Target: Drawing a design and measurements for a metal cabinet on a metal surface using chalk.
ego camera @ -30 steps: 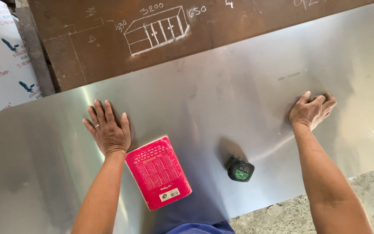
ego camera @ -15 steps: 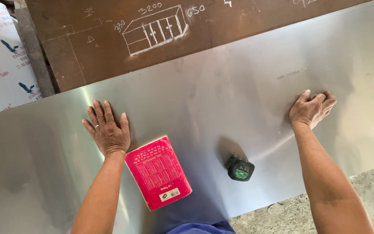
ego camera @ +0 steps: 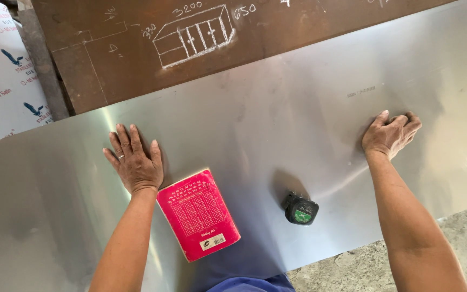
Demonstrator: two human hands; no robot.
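Both hands pressed on the steel sheet point(ego camera: 277, 135). The left hand point(ego camera: 135, 161) lay flat with fingers spread, grasping nothing, just beside a red booklet point(ego camera: 198, 214). The right hand point(ego camera: 390, 135) rested with fingers curled under, well apart. A tape measure point(ego camera: 300, 209) sat between them.

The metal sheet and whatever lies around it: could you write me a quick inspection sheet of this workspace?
Surface: shiny metal sheet, bare apart from two small things.
Job's things: the sheet itself, under both hands.
Clutter: red notebook beside the left wrist; black-and-green tape measure.
Hands: left hand flat, fingers spread; right hand pressed down, fingers curled; neither holds anything.
Cables: nothing seen.
Surroundings: brown board with a chalk cabinet sketch; wrapped white sheet at left; concrete floor.
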